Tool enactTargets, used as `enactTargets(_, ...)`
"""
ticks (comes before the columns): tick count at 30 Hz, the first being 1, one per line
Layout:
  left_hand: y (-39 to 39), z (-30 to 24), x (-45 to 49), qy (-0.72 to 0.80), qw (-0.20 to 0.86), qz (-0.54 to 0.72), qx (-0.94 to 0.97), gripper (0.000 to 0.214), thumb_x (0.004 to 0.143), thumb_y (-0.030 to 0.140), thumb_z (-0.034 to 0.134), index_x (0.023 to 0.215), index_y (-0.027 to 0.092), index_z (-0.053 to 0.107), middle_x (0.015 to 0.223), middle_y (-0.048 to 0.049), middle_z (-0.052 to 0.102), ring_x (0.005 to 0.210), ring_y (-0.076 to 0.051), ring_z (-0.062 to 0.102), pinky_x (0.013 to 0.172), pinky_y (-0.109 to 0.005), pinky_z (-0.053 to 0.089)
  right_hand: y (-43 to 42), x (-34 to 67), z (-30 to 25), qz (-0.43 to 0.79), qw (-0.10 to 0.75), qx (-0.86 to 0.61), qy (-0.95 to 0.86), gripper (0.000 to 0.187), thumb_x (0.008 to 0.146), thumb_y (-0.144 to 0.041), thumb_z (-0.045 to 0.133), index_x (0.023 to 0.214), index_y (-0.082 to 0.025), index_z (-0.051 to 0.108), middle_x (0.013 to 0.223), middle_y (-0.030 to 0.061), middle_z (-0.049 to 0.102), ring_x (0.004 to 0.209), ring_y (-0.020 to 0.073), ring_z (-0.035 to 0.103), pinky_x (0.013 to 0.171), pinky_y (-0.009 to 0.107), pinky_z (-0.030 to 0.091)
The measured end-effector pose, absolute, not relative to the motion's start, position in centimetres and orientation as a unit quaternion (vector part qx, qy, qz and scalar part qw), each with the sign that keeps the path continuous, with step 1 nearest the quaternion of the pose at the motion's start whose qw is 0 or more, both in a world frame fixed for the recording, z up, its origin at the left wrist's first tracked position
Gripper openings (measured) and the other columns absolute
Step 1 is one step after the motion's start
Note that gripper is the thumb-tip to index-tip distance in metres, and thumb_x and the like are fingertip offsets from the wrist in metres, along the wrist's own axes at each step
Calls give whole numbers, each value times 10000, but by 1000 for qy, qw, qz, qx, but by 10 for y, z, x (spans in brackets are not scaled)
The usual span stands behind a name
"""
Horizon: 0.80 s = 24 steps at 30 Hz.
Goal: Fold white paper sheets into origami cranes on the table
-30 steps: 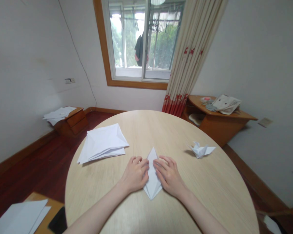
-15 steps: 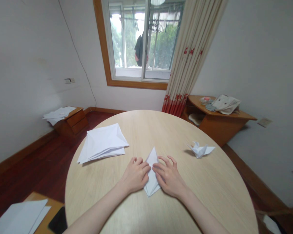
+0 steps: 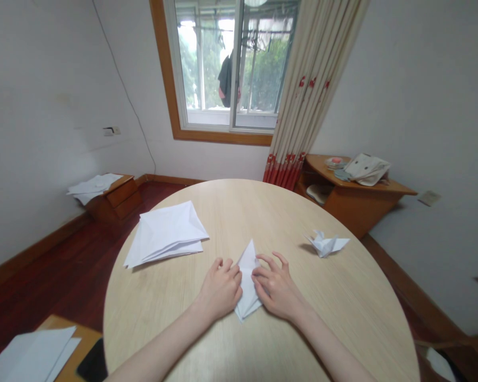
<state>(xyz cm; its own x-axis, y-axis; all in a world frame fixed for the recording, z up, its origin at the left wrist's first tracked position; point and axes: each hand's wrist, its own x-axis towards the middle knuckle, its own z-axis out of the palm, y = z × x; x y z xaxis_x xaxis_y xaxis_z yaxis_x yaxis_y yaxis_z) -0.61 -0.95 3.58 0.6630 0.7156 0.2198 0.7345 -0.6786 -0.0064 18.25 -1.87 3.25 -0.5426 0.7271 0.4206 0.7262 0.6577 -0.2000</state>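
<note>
A round pale wood-grain table (image 3: 258,212) fills the middle of the room, with a dark red wooden floor (image 3: 74,254) around it. Beyond the hands stand a window (image 3: 223,69) and a cream curtain (image 3: 313,90) with red flowers. Ahead and to the right of the hands is a wooden corner cabinet (image 3: 358,207) holding a cloth bag (image 3: 367,170). Ahead and to the left, a small wooden bedside cabinet (image 3: 117,199) has white paper (image 3: 92,185) on top.

On the table, a large folded white paper (image 3: 165,233) lies ahead and left of the left hand (image 3: 220,289), well clear of it. A small crumpled paper figure (image 3: 325,244) sits ahead and right of the right hand (image 3: 276,286), also apart from it.

A narrow, pointed folded white paper (image 3: 247,281) lies flat on the table between the two hands. Neither hand is clenched: both are half-curled, and the fingers (image 3: 231,270) touch its long edges from either side. Its tip sticks out ahead of the fingers, and its lower point shows below them. How firmly they hold it cannot be told.
</note>
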Motion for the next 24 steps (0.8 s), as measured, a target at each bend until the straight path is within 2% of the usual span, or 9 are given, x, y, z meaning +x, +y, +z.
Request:
enactTargets(9, -16, 35, -1, -417, 86, -83, -901, 165, 869, 187, 497, 926, 123, 638, 929, -126, 637, 952, -279, 516, 869, -434, 349, -16, 186, 33, -6, 243, -403, -882, 242, 855, -101, 453, 758, -204, 649, 809, 24, 701, 1169, 251, 506, 1058, 521, 192)
enactTargets(15, -18, 35, -1, -420, 96, -60, -901, 178, 884, 208, 499, 973, 120, 625, 967, -107, 639, 972, -262, 515, 887, -409, 344, -11, 190, 29, -30, 250, -398, -882, 171, 849, -118, 491, 810, -185, 644, 878, 34, 702, 1157, 222, 514, 1052, 456, 231)
enactTargets(24, -14, 36, -2, -428, 70, -54, -900, 172, 896, 188, 472, 1011, 140, 591, 1036, -85, 629, 1005, -250, 505, 913, -413, 320, -12, 192, 32, 2, 261, -403, -877, 235, 921, -165, 450, 755, -184, 616, 852, 22, 691, 1098, 214, 531, 1032, 450, 239)
